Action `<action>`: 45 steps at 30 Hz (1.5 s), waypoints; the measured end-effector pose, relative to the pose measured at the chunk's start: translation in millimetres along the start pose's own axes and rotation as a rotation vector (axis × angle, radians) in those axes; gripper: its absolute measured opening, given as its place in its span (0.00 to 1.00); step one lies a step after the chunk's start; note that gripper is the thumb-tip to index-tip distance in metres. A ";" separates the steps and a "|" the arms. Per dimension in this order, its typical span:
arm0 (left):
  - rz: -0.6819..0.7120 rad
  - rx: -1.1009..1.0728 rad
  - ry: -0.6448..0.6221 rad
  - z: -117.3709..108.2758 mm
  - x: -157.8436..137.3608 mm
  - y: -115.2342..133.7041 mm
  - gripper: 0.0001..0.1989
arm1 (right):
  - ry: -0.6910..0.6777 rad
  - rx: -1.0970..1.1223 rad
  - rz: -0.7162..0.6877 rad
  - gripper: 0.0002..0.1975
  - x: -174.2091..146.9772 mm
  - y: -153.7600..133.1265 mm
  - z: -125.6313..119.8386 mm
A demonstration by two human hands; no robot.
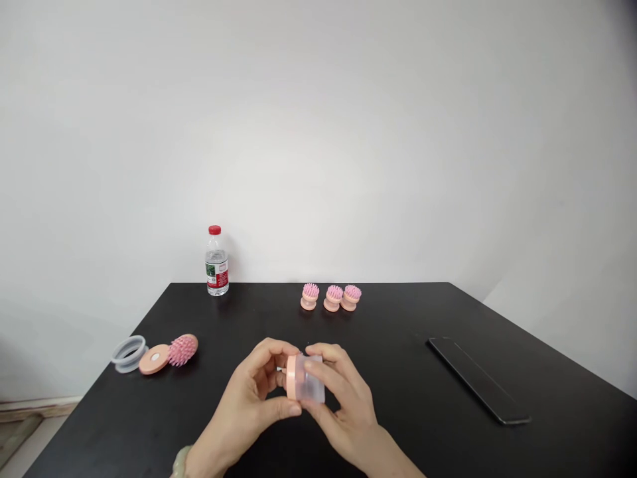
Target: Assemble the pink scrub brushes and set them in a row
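Observation:
Just above the near part of the table, both hands hold one small translucent plastic cup (pixel 314 382) with a peach band (pixel 291 378) at its left end. The cup lies on its side. My left hand (pixel 256 388) has its thumb and fingers closed around the banded end. My right hand (pixel 343 398) grips the translucent part, fingers over the top and thumb side below. What is inside the cup cannot be made out. To the left lie a pink bristle brush head (pixel 182 350), a peach disc (pixel 154 359) with a pale centre, and translucent rings (pixel 129 353).
Three small pink-bristled brushes (pixel 333 298) with peach bases stand near the table's back edge. A water bottle (pixel 217 265) with a red cap is at the back left. On the right lies a flat black strip (pixel 478 380). A white wall (pixel 318 133) rises behind the black table (pixel 398 345).

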State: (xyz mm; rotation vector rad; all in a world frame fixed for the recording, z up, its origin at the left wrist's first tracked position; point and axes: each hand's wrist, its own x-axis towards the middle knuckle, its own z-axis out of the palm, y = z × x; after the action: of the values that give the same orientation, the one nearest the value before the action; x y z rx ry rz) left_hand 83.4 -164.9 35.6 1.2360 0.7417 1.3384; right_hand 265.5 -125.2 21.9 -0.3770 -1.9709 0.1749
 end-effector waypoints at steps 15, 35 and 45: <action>0.256 0.310 -0.078 -2.3 -1.2 -6.1 0.14 | -0.280 0.717 0.919 0.42 -6.2 10.9 4.6; -0.062 -0.144 0.103 3.3 -0.6 -1.5 0.25 | -0.041 0.278 0.443 0.20 1.2 3.1 -1.1; -0.019 0.004 0.081 7.9 -1.2 -3.5 0.21 | -0.040 0.305 0.457 0.21 -4.1 4.4 2.2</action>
State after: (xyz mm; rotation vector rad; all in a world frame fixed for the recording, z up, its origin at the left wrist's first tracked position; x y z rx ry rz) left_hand 91.7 -167.1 34.0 1.1808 0.8120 1.3781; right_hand 265.9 -122.3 16.2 -0.6201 -1.8331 0.7693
